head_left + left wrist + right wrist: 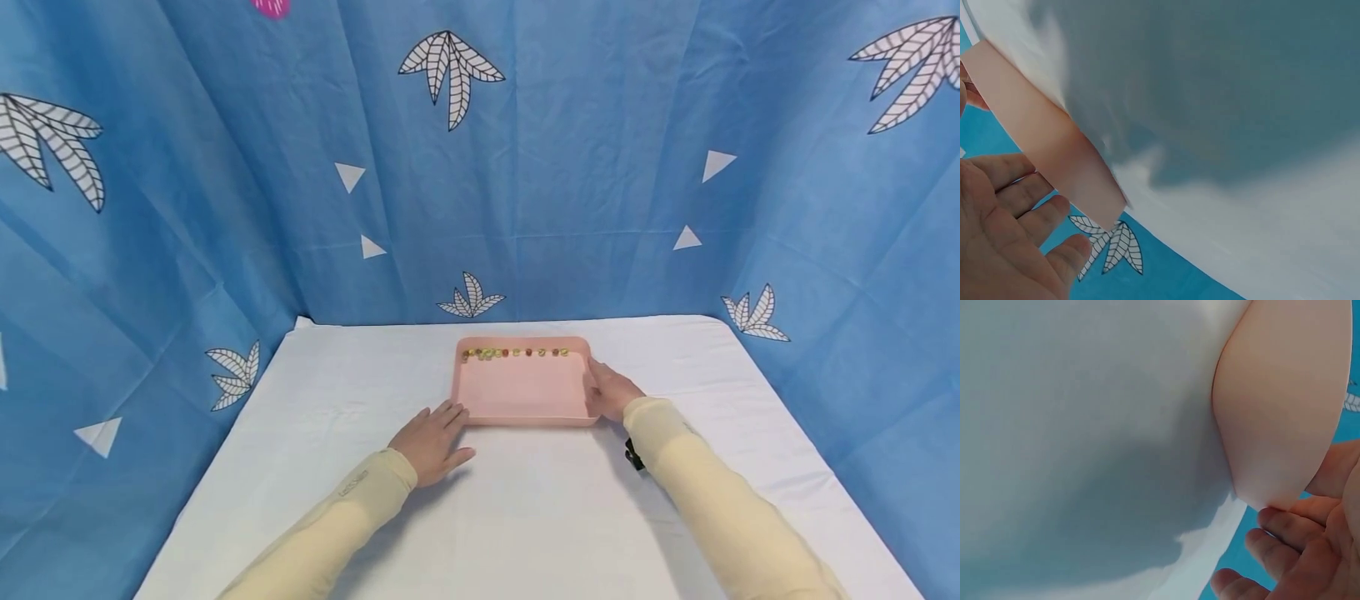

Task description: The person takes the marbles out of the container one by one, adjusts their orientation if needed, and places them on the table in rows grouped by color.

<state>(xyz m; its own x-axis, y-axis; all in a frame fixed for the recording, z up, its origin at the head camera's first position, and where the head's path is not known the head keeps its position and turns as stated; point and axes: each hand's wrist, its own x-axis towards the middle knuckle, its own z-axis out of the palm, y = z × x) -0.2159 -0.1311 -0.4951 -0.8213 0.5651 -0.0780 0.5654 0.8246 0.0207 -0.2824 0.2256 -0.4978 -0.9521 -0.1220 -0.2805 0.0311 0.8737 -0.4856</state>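
A shallow pink rectangular tray (517, 392) lies on the white-covered table. Along its far inner edge runs a row of small roundish pieces (506, 352), yellow, green and reddish brown, too small to identify; they bunch together at the left end. My left hand (431, 442) is at the tray's front left corner, fingers extended and fingertips touching the outer wall (1054, 140). At the right side, my right hand (611, 392) grips the tray rim, thumb over the edge and fingers against the outside. The right wrist view shows these fingers (1285, 534) below the tray wall.
The white tablecloth (360, 367) surrounds the tray. Blue patterned curtains (570, 167) hang behind the table and on both sides. A small black object (633, 454) shows beside the right sleeve, likely part of the wrist gear.
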